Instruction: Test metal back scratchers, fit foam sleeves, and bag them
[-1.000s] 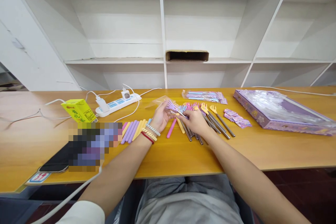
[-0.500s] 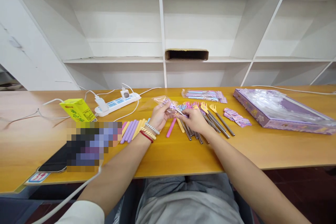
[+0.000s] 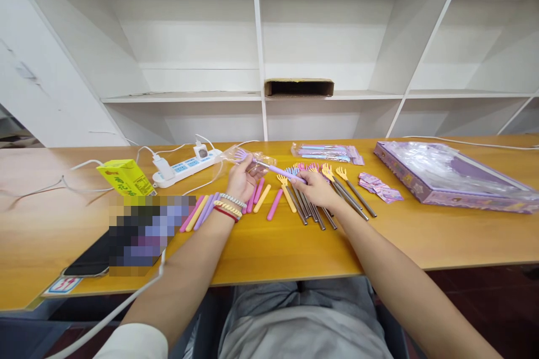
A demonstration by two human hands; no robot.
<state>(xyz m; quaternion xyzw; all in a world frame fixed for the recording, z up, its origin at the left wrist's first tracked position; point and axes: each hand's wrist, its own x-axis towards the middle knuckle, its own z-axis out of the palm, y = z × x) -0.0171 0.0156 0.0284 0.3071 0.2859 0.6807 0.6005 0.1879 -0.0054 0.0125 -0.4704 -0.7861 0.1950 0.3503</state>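
Between my hands runs a purple back scratcher (image 3: 283, 173) with a claw-shaped head, a thin metal rod and a purple handle. My left hand (image 3: 243, 180) is closed around it just below the claw, together with a crinkled clear plastic bag (image 3: 266, 159). The end of the handle is pinched in my right hand (image 3: 315, 187), which hides its tip. Under and beside my right hand lie several back scratchers (image 3: 352, 195) with metal shafts and yellow, pink or blue claws. Near my left wrist are loose pink, yellow and purple handle tubes (image 3: 261, 199), partly covered by my forearm.
At the back lies a clear packet of scratchers (image 3: 324, 153). Small purple cards (image 3: 380, 187) and a large purple box (image 3: 425, 199) sit to the right. A power strip (image 3: 189, 167), a yellow carton (image 3: 126, 176) and a black phone (image 3: 88, 255) are on the left, with white cables around them.
My left hand has shifted left with the bag, widening the gap between my hands. The scratcher's claw, rod and purple handle now show, and more loose tubes are uncovered.
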